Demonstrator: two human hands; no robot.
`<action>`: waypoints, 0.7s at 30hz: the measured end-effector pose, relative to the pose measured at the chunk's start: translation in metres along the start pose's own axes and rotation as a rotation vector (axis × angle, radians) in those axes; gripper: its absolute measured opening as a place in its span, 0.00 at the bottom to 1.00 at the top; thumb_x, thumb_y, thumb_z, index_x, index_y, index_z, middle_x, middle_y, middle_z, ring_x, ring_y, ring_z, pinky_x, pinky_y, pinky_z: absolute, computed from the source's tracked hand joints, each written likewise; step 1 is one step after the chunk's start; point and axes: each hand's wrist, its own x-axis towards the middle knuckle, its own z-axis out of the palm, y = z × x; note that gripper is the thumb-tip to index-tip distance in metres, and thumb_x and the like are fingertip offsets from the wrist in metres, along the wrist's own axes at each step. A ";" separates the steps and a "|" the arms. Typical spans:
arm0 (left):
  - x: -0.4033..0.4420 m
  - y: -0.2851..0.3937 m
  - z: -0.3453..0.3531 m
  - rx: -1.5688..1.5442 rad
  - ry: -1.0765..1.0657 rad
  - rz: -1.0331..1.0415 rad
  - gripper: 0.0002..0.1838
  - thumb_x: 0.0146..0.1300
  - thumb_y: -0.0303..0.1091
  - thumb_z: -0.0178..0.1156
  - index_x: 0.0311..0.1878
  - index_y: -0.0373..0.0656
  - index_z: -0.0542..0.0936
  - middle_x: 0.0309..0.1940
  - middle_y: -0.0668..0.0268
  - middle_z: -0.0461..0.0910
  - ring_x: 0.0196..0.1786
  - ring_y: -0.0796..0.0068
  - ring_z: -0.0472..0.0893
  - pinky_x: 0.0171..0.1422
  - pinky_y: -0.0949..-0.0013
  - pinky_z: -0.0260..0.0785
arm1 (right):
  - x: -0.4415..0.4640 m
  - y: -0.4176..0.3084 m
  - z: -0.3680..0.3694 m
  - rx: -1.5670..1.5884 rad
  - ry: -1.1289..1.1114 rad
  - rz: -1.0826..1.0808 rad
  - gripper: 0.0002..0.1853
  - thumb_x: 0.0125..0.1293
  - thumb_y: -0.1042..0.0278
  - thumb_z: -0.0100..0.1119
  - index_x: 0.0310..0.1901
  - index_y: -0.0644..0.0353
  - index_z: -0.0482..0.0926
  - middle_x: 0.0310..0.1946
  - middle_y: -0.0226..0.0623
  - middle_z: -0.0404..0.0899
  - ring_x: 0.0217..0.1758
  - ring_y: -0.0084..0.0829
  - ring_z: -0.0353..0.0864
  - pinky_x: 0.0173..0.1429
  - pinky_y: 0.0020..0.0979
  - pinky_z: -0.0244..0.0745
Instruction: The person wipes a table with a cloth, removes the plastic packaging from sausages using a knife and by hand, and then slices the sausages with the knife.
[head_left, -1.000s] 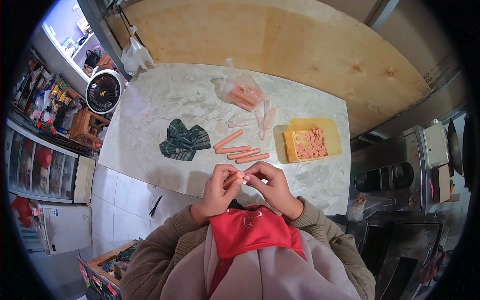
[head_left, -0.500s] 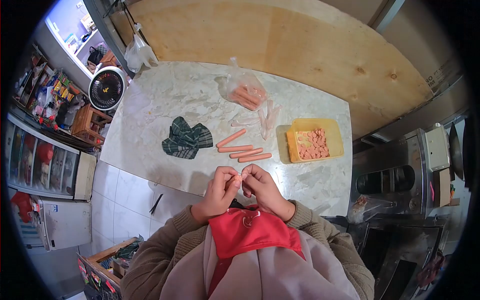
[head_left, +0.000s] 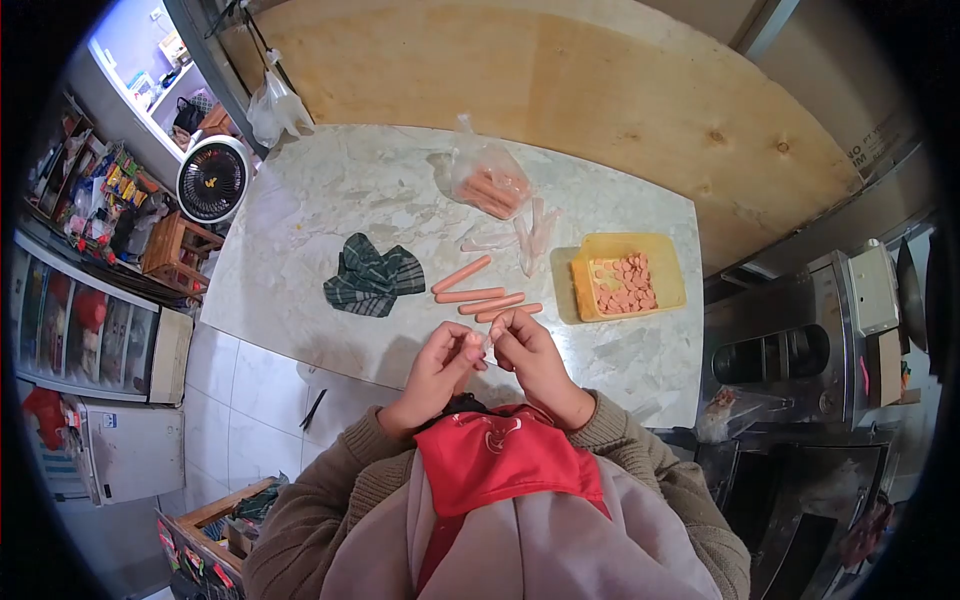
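Head view: small pinkish piece between the hands, at the left hand, whose grip is closed on it; its long axis is unclear. Right hand pinched just beside, contents unreadable. Nearest sausage: on table, beyond the hands, roughly crosswise, right hand nearer.

On the table lie a dark checked cloth at left, four sausages in the middle, clear wrappers and a sausage bag farther, a yellow container at right.
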 end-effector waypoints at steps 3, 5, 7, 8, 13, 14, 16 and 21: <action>-0.003 0.010 -0.001 0.004 0.046 -0.112 0.13 0.67 0.40 0.44 0.51 0.46 0.62 0.21 0.68 0.66 0.19 0.83 0.64 0.21 0.82 0.55 | 0.002 0.004 -0.001 0.053 0.063 0.104 0.02 0.63 0.71 0.47 0.33 0.58 0.67 0.20 0.23 0.64 0.19 0.13 0.58 0.23 0.17 0.54; -0.007 0.015 0.003 -0.183 0.032 -0.132 0.12 0.67 0.40 0.43 0.49 0.45 0.63 0.21 0.69 0.65 0.20 0.83 0.64 0.23 0.81 0.56 | 0.002 0.009 -0.002 0.088 0.067 0.146 0.02 0.63 0.71 0.47 0.33 0.57 0.67 0.20 0.23 0.63 0.19 0.14 0.58 0.23 0.17 0.53; -0.009 0.019 0.004 -0.554 0.006 -0.167 0.12 0.68 0.39 0.43 0.47 0.42 0.65 0.20 0.70 0.64 0.21 0.85 0.63 0.26 0.81 0.58 | 0.004 0.012 -0.001 0.157 0.068 0.230 0.01 0.62 0.72 0.47 0.33 0.57 0.66 0.19 0.23 0.62 0.17 0.14 0.57 0.22 0.18 0.52; -0.008 0.020 0.002 -0.553 0.006 -0.165 0.12 0.68 0.39 0.43 0.47 0.42 0.65 0.20 0.70 0.64 0.21 0.85 0.63 0.26 0.81 0.58 | 0.004 0.013 0.000 0.157 0.066 0.228 0.01 0.62 0.72 0.47 0.33 0.57 0.66 0.19 0.23 0.62 0.17 0.14 0.57 0.22 0.18 0.52; 0.003 0.016 -0.006 -0.598 0.202 -0.267 0.13 0.67 0.43 0.42 0.38 0.43 0.68 0.18 0.71 0.62 0.22 0.83 0.63 0.27 0.80 0.58 | -0.004 0.019 0.009 0.028 -0.062 0.169 0.01 0.61 0.76 0.45 0.32 0.59 0.66 0.23 0.24 0.64 0.23 0.15 0.61 0.28 0.18 0.58; 0.005 0.012 -0.006 -0.582 0.262 -0.294 0.13 0.67 0.44 0.43 0.36 0.44 0.68 0.18 0.72 0.62 0.23 0.82 0.64 0.28 0.79 0.59 | -0.004 0.022 0.012 -0.035 -0.085 0.089 0.01 0.61 0.76 0.45 0.32 0.59 0.65 0.24 0.24 0.64 0.26 0.15 0.62 0.30 0.17 0.59; 0.010 0.009 -0.003 -0.565 0.320 -0.323 0.14 0.66 0.46 0.44 0.34 0.45 0.68 0.18 0.72 0.63 0.23 0.81 0.65 0.29 0.79 0.60 | -0.004 0.026 0.012 -0.096 -0.105 0.009 0.01 0.61 0.77 0.44 0.32 0.60 0.65 0.25 0.25 0.64 0.28 0.15 0.62 0.32 0.17 0.60; 0.023 0.006 -0.002 -0.876 0.486 -0.367 0.15 0.66 0.47 0.43 0.28 0.48 0.66 0.21 0.74 0.63 0.25 0.81 0.67 0.40 0.75 0.62 | -0.005 0.036 0.007 -0.249 -0.208 -0.026 0.03 0.59 0.80 0.43 0.32 0.61 0.63 0.29 0.26 0.63 0.31 0.15 0.61 0.36 0.16 0.59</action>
